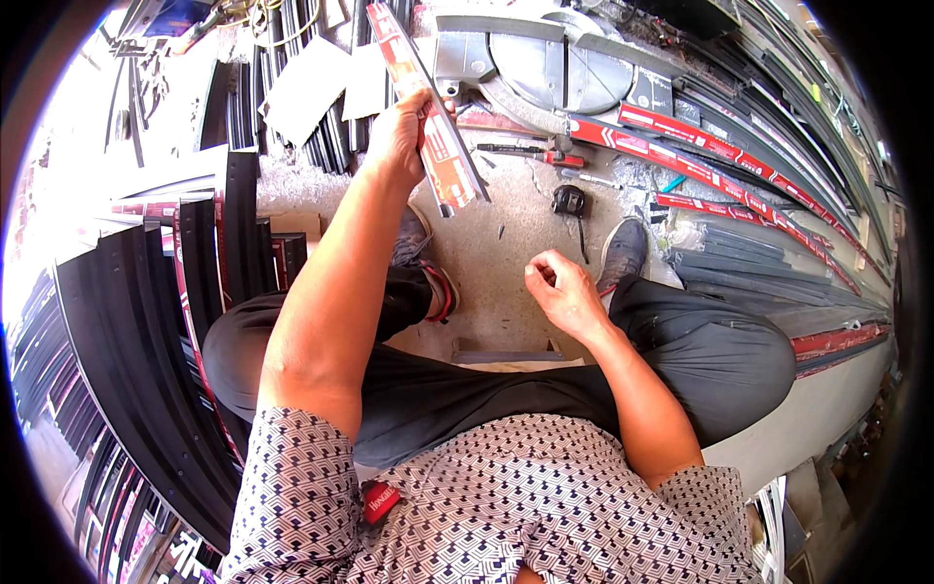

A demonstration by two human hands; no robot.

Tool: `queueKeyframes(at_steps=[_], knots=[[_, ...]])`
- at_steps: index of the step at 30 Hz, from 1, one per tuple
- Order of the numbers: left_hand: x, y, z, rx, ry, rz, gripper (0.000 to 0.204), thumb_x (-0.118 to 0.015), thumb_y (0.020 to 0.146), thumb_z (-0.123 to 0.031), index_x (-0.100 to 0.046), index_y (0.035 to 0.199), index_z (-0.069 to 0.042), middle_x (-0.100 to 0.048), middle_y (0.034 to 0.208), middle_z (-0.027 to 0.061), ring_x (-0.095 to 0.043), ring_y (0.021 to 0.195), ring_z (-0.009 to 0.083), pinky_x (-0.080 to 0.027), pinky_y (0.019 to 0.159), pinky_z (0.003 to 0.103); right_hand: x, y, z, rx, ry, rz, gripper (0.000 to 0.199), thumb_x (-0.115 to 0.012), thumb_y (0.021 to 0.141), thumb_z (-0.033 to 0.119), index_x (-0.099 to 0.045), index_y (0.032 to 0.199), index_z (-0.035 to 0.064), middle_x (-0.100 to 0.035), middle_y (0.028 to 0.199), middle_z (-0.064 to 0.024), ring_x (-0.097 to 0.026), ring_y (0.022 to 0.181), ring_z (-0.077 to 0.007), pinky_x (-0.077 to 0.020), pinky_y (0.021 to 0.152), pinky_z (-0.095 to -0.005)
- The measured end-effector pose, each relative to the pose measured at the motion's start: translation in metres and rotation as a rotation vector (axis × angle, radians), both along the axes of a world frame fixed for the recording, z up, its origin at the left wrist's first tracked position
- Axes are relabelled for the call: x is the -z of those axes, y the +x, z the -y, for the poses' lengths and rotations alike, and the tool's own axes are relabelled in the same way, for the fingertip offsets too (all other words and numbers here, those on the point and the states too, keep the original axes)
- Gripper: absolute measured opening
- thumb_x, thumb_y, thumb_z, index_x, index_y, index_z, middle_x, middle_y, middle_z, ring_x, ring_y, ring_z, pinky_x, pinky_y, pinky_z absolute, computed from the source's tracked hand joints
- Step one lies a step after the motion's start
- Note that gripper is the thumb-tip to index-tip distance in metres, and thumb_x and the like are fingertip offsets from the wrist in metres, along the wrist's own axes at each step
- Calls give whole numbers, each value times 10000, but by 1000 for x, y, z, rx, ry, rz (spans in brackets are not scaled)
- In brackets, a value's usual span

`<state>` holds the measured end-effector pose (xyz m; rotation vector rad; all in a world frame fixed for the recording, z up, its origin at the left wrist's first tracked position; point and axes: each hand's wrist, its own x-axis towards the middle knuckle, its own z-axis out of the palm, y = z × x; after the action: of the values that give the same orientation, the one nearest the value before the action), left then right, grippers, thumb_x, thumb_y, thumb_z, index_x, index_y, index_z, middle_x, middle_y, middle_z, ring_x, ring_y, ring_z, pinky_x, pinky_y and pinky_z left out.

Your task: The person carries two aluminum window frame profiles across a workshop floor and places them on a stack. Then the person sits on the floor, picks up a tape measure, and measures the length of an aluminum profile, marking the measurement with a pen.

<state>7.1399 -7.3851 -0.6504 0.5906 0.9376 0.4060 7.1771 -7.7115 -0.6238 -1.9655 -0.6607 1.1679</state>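
Note:
My left hand (pixel 397 141) reaches far forward, wrapped round a short metal profile (pixel 448 173) with red printed film on its face. The piece is tilted, its upper end leaning left and its lower end above the floor. Closer to me, over the floor between my knees, hovers my right hand (pixel 572 300). Its fingers are curled in; what they hold, if anything, is hidden. A black tape measure (pixel 569 200) lies just beyond it. Past that are a red-handled screwdriver (pixel 562 159) and a dark pen-like tool (pixel 506 150).
A round metal saw base (pixel 545 78) with a fence stands ahead. Long red-filmed profiles (pixel 681 164) stretch away to the right. Black profiles (pixel 126 341) are stacked against my left side. White sheets (pixel 306 92) lie at the far left, and my shoes (pixel 624 251) flank the floor.

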Motion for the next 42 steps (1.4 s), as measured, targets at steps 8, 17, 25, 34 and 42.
queueKeyframes(at_steps=[8, 17, 25, 34, 42], knots=[[20, -13, -5, 33, 137, -33, 194, -664, 976, -145, -596, 1071, 10, -701, 861, 133, -718, 735, 232, -628, 671, 356, -1, 0, -1, 16, -33, -14, 275, -658, 989, 272, -665, 1057, 6, -719, 918, -197, -714, 843, -303, -544, 761, -403], [44, -30, -35, 88, 410, -326, 297, -699, 960, -185, -584, 1139, 21, -701, 846, 105, -685, 701, 208, -566, 637, 344, 8, 2, 6, -19, -56, 7, 289, -628, 996, 307, -654, 1048, 24, -716, 923, -184, -712, 882, -346, -545, 792, -432], [67, -38, -86, 304, 747, -658, 460, -685, 953, -248, -528, 1248, 68, -676, 896, 113, -685, 734, 198, -561, 657, 354, 13, 5, 8, 9, -89, -30, 293, -632, 1003, 303, -648, 1058, 15, -715, 936, -163, -711, 878, -314, -550, 788, -424], [99, -55, -127, 512, 756, -755, 379, -663, 962, -279, -572, 1162, 30, -678, 896, 103, -695, 718, 179, -552, 608, 323, 22, 13, 22, 63, -177, -61, 283, -631, 1001, 285, -635, 1038, 5, -707, 941, -186, -706, 891, -344, -542, 786, -437], [182, -132, -222, 476, 865, -1064, 301, -680, 889, -257, -663, 982, 28, -649, 782, 82, -600, 715, 206, -508, 687, 379, 25, 16, 26, 47, -149, -60, 284, -621, 1000, 280, -632, 1045, 0, -711, 977, -194, -703, 920, -364, -539, 796, -444]])
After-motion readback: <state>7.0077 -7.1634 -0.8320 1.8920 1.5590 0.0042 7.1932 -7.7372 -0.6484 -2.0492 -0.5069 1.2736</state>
